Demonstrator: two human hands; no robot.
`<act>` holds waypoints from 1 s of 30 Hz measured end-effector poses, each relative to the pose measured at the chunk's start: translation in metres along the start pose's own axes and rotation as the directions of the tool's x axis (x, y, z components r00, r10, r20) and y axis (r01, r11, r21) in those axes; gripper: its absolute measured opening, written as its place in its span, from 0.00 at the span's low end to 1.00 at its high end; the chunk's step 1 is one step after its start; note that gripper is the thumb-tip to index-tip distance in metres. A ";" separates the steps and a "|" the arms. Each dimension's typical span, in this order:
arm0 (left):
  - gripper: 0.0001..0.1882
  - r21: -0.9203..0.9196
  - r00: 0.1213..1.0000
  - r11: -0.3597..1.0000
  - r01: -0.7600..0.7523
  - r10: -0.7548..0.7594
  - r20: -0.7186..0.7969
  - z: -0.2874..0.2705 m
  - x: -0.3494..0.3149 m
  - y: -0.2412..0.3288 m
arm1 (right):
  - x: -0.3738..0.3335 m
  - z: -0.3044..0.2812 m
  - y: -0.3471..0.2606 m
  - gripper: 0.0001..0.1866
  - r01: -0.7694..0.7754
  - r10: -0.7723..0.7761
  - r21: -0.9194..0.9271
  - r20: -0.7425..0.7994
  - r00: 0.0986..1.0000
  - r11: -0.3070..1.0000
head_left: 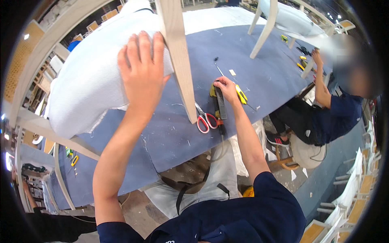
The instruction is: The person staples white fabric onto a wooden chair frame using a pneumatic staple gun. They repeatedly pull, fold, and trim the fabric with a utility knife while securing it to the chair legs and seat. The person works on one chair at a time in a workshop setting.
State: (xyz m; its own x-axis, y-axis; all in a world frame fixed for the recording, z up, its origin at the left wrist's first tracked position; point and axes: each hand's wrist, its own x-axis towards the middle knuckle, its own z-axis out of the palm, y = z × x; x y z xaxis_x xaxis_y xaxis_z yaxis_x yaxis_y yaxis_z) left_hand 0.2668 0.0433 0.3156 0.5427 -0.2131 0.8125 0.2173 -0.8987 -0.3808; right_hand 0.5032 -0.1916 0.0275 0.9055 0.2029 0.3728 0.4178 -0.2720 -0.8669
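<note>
My left hand (pixel 144 75) lies flat with fingers spread on a white ribbed fabric cover (pixel 93 73), which wraps the seat of a wooden chair frame. Just right of that hand, a pale wooden chair leg (pixel 178 52) slants down to the table. My right hand (pixel 227 90) has its fingers closed round the far end of a black and yellow staple gun (pixel 220 103) with a hose at its near end. Red-handled scissors (pixel 206 121) rest between the leg and the staple gun. A yellow cutter (pixel 241 94) lies right of my right hand, beside a thin screwdriver-like tool (pixel 219 69).
The blue-grey covered table (pixel 170 141) carries thread scraps. At the right, a co-worker (pixel 336 109) sits with a hand near another covered chair (pixel 291 24). A yellow tool (pixel 75 160) lies at the far left. Chair frames (pixel 360 190) line the right side.
</note>
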 end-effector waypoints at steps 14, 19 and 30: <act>0.59 -0.038 0.998 0.999 -0.025 0.028 0.061 -0.010 0.001 0.000 | -0.035 -0.044 -0.017 0.08 0.108 -0.317 -0.592 -0.261 0.912 0.798; 0.61 -0.207 0.994 0.976 -0.065 0.082 0.072 -0.024 -0.003 -0.008 | -0.070 0.003 -0.156 0.10 0.088 -0.034 0.449 -0.129 0.991 0.889; 0.47 -0.214 0.997 0.974 -0.079 0.081 0.000 -0.015 0.001 -0.004 | -0.133 0.111 -0.281 0.35 0.090 -0.174 0.976 -0.055 0.983 0.199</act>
State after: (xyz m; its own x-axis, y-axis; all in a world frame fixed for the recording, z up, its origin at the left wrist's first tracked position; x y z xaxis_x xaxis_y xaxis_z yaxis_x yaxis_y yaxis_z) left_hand 0.2542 0.0410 0.3245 0.5588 -0.2848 0.7789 -0.0049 -0.9403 -0.3404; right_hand 0.2573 -0.0374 0.1846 0.8218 0.1949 0.5354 0.0919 0.8820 -0.4622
